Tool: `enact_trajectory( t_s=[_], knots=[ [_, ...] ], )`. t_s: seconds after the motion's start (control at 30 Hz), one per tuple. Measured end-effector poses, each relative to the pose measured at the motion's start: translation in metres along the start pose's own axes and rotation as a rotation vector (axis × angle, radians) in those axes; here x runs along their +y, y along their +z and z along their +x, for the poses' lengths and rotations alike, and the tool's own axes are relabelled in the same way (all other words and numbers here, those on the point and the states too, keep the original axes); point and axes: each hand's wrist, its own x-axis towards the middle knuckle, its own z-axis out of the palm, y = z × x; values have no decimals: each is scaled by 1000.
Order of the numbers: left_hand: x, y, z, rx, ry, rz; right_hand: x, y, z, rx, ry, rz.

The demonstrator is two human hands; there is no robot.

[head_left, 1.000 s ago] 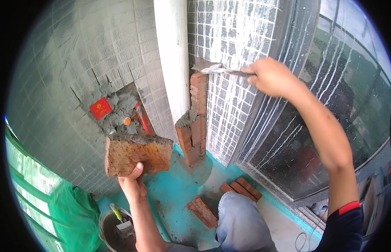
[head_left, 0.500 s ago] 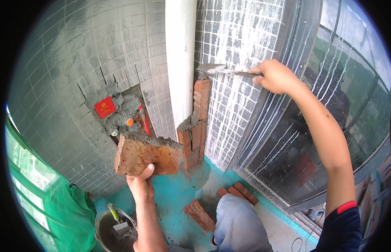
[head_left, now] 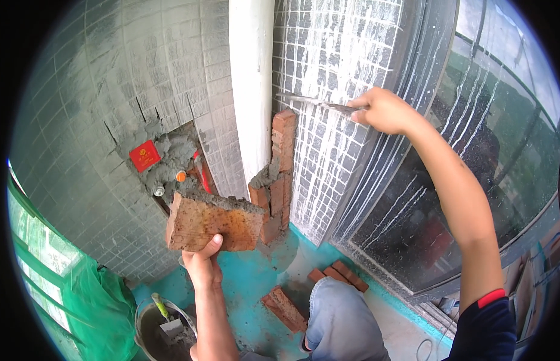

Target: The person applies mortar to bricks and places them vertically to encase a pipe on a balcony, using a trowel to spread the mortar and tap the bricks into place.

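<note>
In my left hand [head_left: 204,262] is a brick [head_left: 213,222], gripped from below with the thumb on its near face. Grey mortar coats the brick's upper edge. My right hand [head_left: 379,111] grips the handle of a trowel [head_left: 313,100], whose blade is seen nearly edge-on. That blade is above the top of a narrow brick column [head_left: 283,138], apart from it. The column stands between a white pipe [head_left: 251,90] and a tiled wall streaked with white [head_left: 334,54]. Wet mortar [head_left: 268,173] lies on the column's lower step, beside the pipe.
A bucket [head_left: 142,337] of mortar with a green-handled trowel [head_left: 171,325] stands at lower left, by green netting [head_left: 96,301]. Loose bricks [head_left: 286,308] lie near my knee. A red plate [head_left: 144,155] and pipe ends sit in the broken left wall. A glass door [head_left: 406,234] is at right.
The trowel blade has tilted from showing its flat face to nearly edge-on, and shifted slightly left. My left hand still holds the brick in nearly the same place. The view has shifted a little.
</note>
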Motion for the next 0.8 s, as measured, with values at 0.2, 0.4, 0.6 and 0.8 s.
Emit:
enact_trajectory(
  t_s=[0.2,0.4,0.6,0.8],
  knots=[
    [0,-2,15,-64,52,126,6,75,-108,33,231,874],
    [-1,43,60,-199,109,218,-20,205,-234,71,415,1427],
    [-11,90,128,-238,78,354,-63,250,-273,111,533,1632],
    [-47,112,180,-273,134,472,-51,252,-270,183,589,1722]
  ],
)
